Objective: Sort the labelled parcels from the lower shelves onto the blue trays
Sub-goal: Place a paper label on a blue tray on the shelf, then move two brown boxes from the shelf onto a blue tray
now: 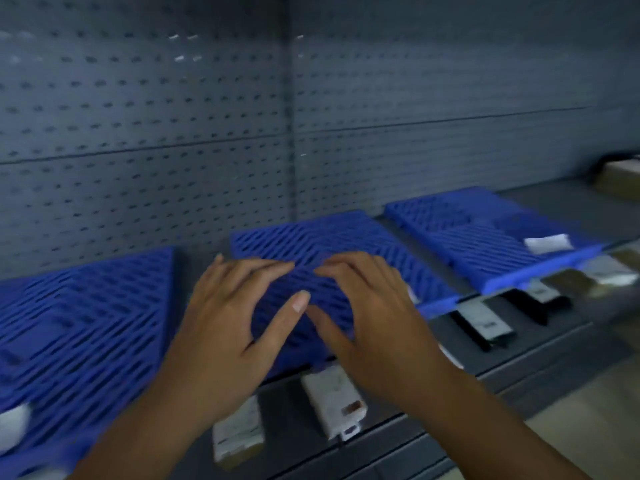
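Labelled parcels (334,400) lie on the lower shelf (519,351) below the middle blue tray (332,233). The white one I see best sits just under that tray's front edge, its long axis running from the shelf's back towards me, with the near end swung slightly right. A pale parcel (237,434) under the tray's left front corner runs the same way. Right of the tray, dark parcels (485,323) with pale labels lie in a row, also pointing front to back. The left hand (225,327) and right hand (377,320) are both over the middle tray, fingers spread wide, lightly curved, holding nothing; through the blur I cannot tell whether they touch it. On the right blue tray (467,220) a small white parcel (547,243) lies crosswise
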`<state>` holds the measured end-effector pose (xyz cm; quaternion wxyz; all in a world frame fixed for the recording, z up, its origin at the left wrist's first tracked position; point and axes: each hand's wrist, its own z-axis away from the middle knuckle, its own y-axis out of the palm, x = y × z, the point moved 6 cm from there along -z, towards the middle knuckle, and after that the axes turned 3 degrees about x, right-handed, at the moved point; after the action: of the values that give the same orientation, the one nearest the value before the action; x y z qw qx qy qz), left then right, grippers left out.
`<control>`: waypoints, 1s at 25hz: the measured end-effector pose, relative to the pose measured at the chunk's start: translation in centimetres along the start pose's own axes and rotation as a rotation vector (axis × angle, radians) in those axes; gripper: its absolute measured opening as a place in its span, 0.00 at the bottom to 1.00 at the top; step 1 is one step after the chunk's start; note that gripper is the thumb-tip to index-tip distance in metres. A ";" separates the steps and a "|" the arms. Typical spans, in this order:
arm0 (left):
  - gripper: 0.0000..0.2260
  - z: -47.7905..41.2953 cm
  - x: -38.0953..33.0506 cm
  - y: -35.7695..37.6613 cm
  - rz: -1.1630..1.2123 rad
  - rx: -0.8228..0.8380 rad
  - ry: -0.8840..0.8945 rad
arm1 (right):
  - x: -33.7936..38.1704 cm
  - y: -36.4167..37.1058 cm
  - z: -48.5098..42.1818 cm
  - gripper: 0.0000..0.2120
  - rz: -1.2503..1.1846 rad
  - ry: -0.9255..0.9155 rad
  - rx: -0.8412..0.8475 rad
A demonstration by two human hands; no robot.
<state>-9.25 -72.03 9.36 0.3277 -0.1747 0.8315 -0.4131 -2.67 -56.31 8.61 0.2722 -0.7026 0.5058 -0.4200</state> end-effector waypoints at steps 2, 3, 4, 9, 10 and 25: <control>0.25 -3.3 -5.6 3.5 0.026 0.032 0.081 | -5.8 -4.7 2.0 0.18 0.048 0.077 -0.061; 0.25 -4.6 -8.1 5.2 0.046 0.050 0.110 | -8.4 -7.0 3.0 0.18 0.073 0.116 -0.095; 0.25 -6.1 -10.8 6.8 0.073 0.066 0.142 | -11.1 -9.5 4.0 0.18 0.099 0.160 -0.131; 0.23 -12.1 -24.0 15.5 0.175 0.055 0.288 | -22.2 -19.4 9.1 0.17 0.196 0.313 -0.213; 0.23 -13.0 -26.1 17.1 0.201 0.061 0.311 | -23.9 -20.8 9.9 0.17 0.214 0.334 -0.215; 0.22 -29.7 -44.2 39.2 0.491 0.160 0.393 | -51.6 -31.1 13.8 0.19 0.376 0.564 -0.181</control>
<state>1.51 -6.80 8.79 0.2633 0.1403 0.8611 -0.4116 17.30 2.17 10.59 0.1309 -0.4748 0.7167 -0.4937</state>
